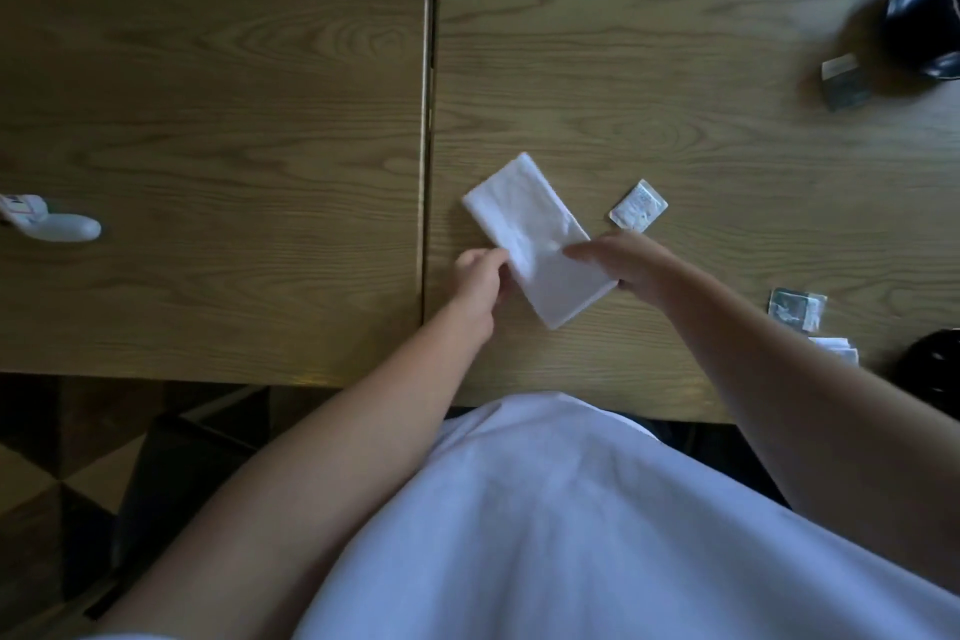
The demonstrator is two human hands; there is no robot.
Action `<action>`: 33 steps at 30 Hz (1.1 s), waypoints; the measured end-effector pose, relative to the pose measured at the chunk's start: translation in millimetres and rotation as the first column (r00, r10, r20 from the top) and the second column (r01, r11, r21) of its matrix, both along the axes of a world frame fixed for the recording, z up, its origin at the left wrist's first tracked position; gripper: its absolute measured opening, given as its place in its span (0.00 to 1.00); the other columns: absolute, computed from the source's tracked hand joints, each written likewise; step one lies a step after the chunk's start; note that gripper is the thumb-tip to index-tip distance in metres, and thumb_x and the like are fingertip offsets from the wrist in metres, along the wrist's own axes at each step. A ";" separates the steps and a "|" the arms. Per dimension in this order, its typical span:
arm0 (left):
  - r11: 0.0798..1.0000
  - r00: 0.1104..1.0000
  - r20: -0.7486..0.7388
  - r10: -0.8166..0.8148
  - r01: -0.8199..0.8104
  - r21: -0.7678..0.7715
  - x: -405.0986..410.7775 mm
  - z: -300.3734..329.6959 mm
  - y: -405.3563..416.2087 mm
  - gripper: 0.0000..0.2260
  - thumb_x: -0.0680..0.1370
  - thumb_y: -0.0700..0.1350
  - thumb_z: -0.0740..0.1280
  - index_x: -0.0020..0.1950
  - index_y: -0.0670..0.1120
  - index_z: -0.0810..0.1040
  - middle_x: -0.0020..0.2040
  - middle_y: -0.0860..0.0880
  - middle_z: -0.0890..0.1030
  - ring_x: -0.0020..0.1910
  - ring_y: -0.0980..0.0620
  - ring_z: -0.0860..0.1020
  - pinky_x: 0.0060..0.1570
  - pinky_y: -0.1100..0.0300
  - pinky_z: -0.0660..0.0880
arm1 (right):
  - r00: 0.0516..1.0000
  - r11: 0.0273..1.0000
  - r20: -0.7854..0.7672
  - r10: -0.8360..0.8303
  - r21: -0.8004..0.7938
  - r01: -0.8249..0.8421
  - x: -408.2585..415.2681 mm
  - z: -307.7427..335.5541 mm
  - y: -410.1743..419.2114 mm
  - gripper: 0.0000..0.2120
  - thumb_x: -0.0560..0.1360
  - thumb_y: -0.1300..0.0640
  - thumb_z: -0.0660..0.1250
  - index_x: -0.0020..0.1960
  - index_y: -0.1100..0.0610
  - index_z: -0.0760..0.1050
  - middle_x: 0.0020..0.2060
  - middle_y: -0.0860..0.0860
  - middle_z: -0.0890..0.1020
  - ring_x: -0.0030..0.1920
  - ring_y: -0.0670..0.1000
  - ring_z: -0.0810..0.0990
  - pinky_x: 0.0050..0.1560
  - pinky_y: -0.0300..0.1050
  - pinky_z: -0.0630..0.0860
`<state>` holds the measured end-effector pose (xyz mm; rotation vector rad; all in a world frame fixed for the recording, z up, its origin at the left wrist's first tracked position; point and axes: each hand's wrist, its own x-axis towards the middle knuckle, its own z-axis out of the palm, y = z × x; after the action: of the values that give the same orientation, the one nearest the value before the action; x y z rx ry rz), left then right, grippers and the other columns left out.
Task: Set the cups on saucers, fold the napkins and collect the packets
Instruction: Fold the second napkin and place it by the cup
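A white napkin (524, 224), folded into a long rectangle, lies slanted on the right wooden table (675, 130). My left hand (480, 283) pinches its left long edge. My right hand (623, 260) rests on its right side with fingers stretched over the cloth. A small silvery packet (639, 205) lies just right of the napkin. Another packet (796, 308) sits near the right front edge, with a white one (836, 348) below it. A dark packet (845, 81) lies at the far right, beside a black cup (924, 16).
A second wooden table (208, 146) adjoins on the left, with a narrow gap between them. A white object (52, 221) lies at its left edge. A dark round thing (932, 374) shows at the right edge. Chair legs and a patterned floor lie beyond the tables.
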<state>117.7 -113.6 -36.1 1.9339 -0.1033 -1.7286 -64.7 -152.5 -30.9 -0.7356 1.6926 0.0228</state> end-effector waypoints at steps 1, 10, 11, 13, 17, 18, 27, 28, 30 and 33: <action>1.000 0.999 -0.031 -0.009 0.009 -0.023 3.5 0.5 -2.0 0.06 0.77 0.40 0.69 0.47 0.46 0.72 0.48 0.40 0.81 0.46 0.45 0.78 0.49 0.49 0.73 | 0.980 0.982 0.080 -0.182 0.065 0.177 -3.2 -1.9 15.3 0.17 0.72 0.53 0.75 0.56 0.61 0.81 0.52 0.58 0.84 0.55 0.58 0.83 0.57 0.52 0.80; 0.894 0.911 0.087 -0.403 0.412 -0.175 12.3 -4.4 26.2 0.10 0.79 0.35 0.64 0.47 0.51 0.70 0.49 0.42 0.78 0.46 0.46 0.75 0.43 0.52 0.71 | 0.820 0.840 0.190 -0.540 0.055 0.540 12.3 -12.7 100.9 0.16 0.72 0.60 0.75 0.56 0.62 0.73 0.46 0.58 0.81 0.40 0.53 0.82 0.33 0.44 0.78; 0.895 0.912 0.078 -0.403 0.411 -0.176 12.3 -5.0 29.3 0.09 0.80 0.36 0.64 0.46 0.51 0.72 0.50 0.43 0.78 0.46 0.46 0.76 0.44 0.51 0.71 | 0.841 0.851 0.161 -0.516 -0.011 0.524 13.9 -12.3 103.8 0.20 0.71 0.58 0.75 0.58 0.58 0.70 0.47 0.56 0.81 0.40 0.53 0.81 0.33 0.44 0.77; 0.908 0.920 0.006 -0.392 0.388 -0.158 12.2 -4.9 34.6 0.08 0.81 0.39 0.63 0.45 0.51 0.77 0.49 0.47 0.80 0.46 0.48 0.77 0.42 0.55 0.72 | 0.909 0.903 0.115 -0.401 -0.116 0.413 16.0 -8.8 105.5 0.18 0.71 0.56 0.74 0.58 0.50 0.71 0.46 0.53 0.81 0.39 0.52 0.81 0.31 0.44 0.76; 0.931 0.929 -0.077 -0.362 0.357 -0.072 13.0 -6.5 38.3 0.07 0.80 0.42 0.65 0.54 0.46 0.82 0.49 0.48 0.83 0.46 0.49 0.79 0.44 0.58 0.73 | 0.883 0.922 0.284 -0.374 0.010 0.387 18.4 -2.0 97.7 0.08 0.77 0.59 0.68 0.54 0.51 0.81 0.48 0.53 0.80 0.40 0.50 0.79 0.33 0.42 0.79; 0.950 0.942 -0.125 -0.312 0.310 -0.039 13.2 -5.1 36.8 0.10 0.80 0.43 0.66 0.58 0.43 0.81 0.50 0.45 0.83 0.47 0.48 0.79 0.45 0.56 0.74 | 0.824 0.888 0.335 -0.456 0.105 0.448 19.2 0.3 93.3 0.08 0.77 0.59 0.67 0.55 0.55 0.81 0.49 0.54 0.80 0.41 0.50 0.79 0.34 0.43 0.79; 0.978 0.942 -0.287 -0.173 0.199 0.062 26.4 10.6 -2.0 0.13 0.75 0.48 0.60 0.46 0.41 0.79 0.36 0.43 0.81 0.29 0.49 0.76 0.28 0.62 0.67 | 0.625 0.731 0.380 -0.682 0.331 0.596 5.7 10.4 54.0 0.12 0.75 0.67 0.56 0.54 0.67 0.75 0.39 0.58 0.85 0.32 0.50 0.81 0.32 0.41 0.79; 0.953 0.943 -0.167 -0.289 0.300 0.046 26.0 9.9 -5.5 0.08 0.75 0.45 0.61 0.43 0.43 0.77 0.35 0.45 0.78 0.28 0.51 0.74 0.27 0.62 0.65 | 0.721 0.799 0.344 -0.601 0.243 0.550 5.3 8.8 50.4 0.09 0.76 0.66 0.59 0.52 0.65 0.77 0.37 0.56 0.84 0.30 0.48 0.80 0.29 0.39 0.77; 0.853 0.845 0.136 -0.517 0.522 -0.010 24.2 3.8 -11.4 0.04 0.74 0.42 0.66 0.39 0.46 0.75 0.35 0.47 0.77 0.31 0.51 0.74 0.29 0.61 0.66 | 0.906 0.930 0.215 -0.364 0.023 0.368 3.5 4.1 44.1 0.03 0.75 0.61 0.67 0.47 0.59 0.80 0.36 0.51 0.79 0.30 0.46 0.75 0.30 0.38 0.72; 0.777 0.747 0.330 -0.577 0.626 -0.061 22.1 -5.0 -17.9 0.03 0.74 0.45 0.70 0.41 0.48 0.79 0.42 0.47 0.84 0.42 0.46 0.82 0.43 0.54 0.77 | 0.980 0.963 0.077 -0.185 -0.184 0.196 1.3 -4.9 40.9 0.08 0.74 0.53 0.72 0.47 0.59 0.82 0.35 0.49 0.77 0.34 0.48 0.72 0.36 0.44 0.69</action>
<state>139.8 -131.5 -41.0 2.1533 -1.0689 -1.7003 -63.4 -111.6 -35.8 -0.7046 1.7174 -0.2974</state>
